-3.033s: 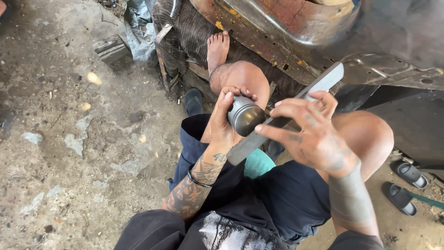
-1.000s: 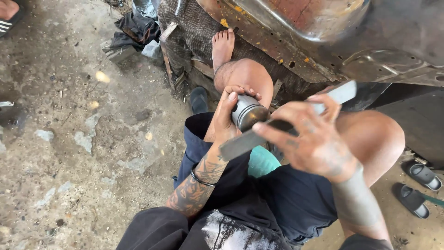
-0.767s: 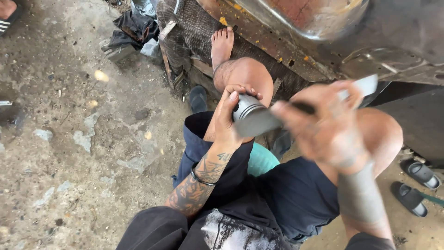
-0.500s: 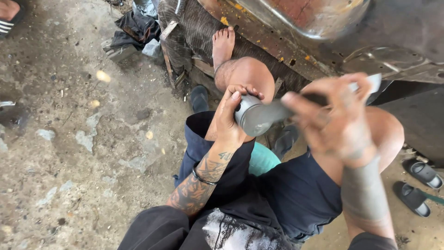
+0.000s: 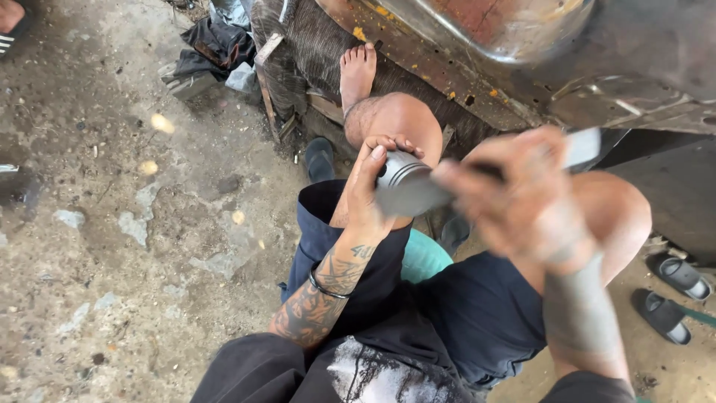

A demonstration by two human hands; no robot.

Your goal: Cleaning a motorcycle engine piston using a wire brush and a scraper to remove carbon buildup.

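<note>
1. Two hands are working over the person's knees.
2. The left hand (image 5: 367,195) is grasping a grey metal cylinder (image 5: 403,186) with its fingers wrapped around it, near the left knee (image 5: 399,123).
3. The right hand (image 5: 522,198), blurred, is gripping a flat metal tool (image 5: 582,148) lying against the cylinder.

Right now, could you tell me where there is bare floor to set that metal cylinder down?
The widest bare patch is the concrete floor left of the left hand, below the dark rags. It is crowded on the lap, where the left hand holds the metal cylinder and the blurred right hand works a flat tool, and by the sandals.
</note>
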